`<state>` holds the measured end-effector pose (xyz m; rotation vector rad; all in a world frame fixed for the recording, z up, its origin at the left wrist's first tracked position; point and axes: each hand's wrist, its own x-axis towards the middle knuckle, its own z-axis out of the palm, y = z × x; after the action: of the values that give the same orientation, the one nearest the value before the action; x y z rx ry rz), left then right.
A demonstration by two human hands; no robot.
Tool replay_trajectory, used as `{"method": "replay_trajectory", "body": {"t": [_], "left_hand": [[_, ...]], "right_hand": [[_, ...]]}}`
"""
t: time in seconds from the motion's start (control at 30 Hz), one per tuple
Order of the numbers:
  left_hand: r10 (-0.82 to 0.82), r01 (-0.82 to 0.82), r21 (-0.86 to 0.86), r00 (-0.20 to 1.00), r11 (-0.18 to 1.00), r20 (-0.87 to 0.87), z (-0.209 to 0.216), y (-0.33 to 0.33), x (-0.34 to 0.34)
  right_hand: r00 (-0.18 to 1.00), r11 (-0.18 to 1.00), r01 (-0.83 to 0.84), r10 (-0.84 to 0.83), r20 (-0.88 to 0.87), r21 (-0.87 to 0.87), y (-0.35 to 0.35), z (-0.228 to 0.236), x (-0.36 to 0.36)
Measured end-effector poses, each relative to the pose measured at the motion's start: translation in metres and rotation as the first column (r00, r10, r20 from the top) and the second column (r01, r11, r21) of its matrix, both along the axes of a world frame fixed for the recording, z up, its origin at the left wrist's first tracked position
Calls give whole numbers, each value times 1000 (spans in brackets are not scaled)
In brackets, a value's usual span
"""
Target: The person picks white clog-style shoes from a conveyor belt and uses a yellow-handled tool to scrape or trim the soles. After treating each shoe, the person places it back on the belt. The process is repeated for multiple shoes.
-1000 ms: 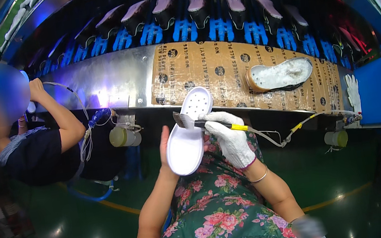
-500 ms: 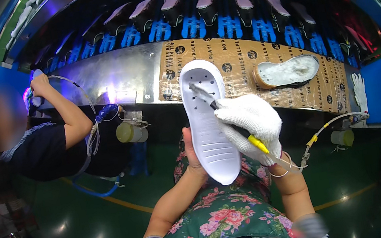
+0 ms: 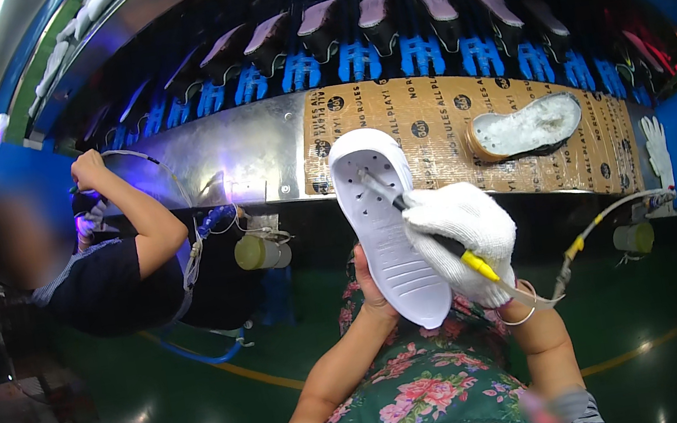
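Observation:
My bare left hand (image 3: 372, 286) grips a white shoe sole (image 3: 405, 267) by its left side, holding it up lengthwise before me. Small holes dot the sole's far end, and grooves cross its near half. In a white knit glove, my right hand (image 3: 467, 231) is closed around a thin brush (image 3: 386, 189) fed by a hose with yellow fittings. The brush tip is at the inner surface of the far end, among the holes. Some of the left fingers are hidden beneath the sole.
A second sole-shaped piece (image 3: 527, 128), whitish inside, lies on the cardboard-covered bench (image 3: 435, 152). Behind it runs a rack of shoe forms (image 3: 378, 15) on blue holders. A co-worker's arm (image 3: 147, 224) works at left. A white glove (image 3: 658, 152) hangs right, near the hose (image 3: 594, 229).
The whole view has shifted slightly. The sole's far end now leans more to the left, and the brush has moved a little within that end. Both hands keep their hold.

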<state>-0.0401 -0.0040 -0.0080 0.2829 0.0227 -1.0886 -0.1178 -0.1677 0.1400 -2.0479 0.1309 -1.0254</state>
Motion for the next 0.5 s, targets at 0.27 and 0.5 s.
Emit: {"method": "replay_trajectory", "body": {"t": [0.27, 0.5], "left_hand": [[-24, 12, -315, 999, 949, -33, 9, -23, 23], [50, -37, -122, 993, 992, 104, 23, -27, 28]], "right_hand": [[978, 978, -208, 208, -4, -7, 12, -18, 4], [995, 986, -75, 85, 61, -150, 19, -35, 12]]}}
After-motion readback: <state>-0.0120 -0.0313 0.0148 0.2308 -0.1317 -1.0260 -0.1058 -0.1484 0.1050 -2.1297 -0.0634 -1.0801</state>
